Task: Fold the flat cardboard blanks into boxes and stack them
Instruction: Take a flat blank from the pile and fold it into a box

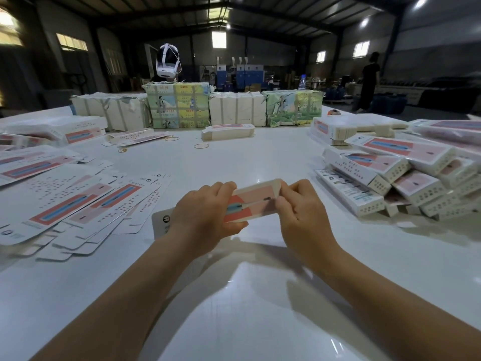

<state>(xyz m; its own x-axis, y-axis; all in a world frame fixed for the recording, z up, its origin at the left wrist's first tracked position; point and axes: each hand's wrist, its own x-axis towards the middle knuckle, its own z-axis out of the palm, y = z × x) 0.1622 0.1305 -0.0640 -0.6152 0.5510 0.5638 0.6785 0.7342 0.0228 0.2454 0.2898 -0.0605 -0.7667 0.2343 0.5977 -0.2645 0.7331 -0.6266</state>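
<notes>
Folding a cardboard blank [251,203] between two hands above the near middle of the white table [260,157].

Head view: gripping the blank's left end with the left hand [205,212], fingers curled over the top edge and thumb underneath; pinching the right end with the right hand [299,207], fingers bent against the end flap. Lying fanned out flat at near left, a spread of unfolded blanks [86,204]. Piling up at right, a heap of folded boxes [406,178]. Standing along the far edge, strapped bundles [179,105], with a white headset [168,61] showing behind them. Lying loose at far middle, a rubber band [201,146].
</notes>
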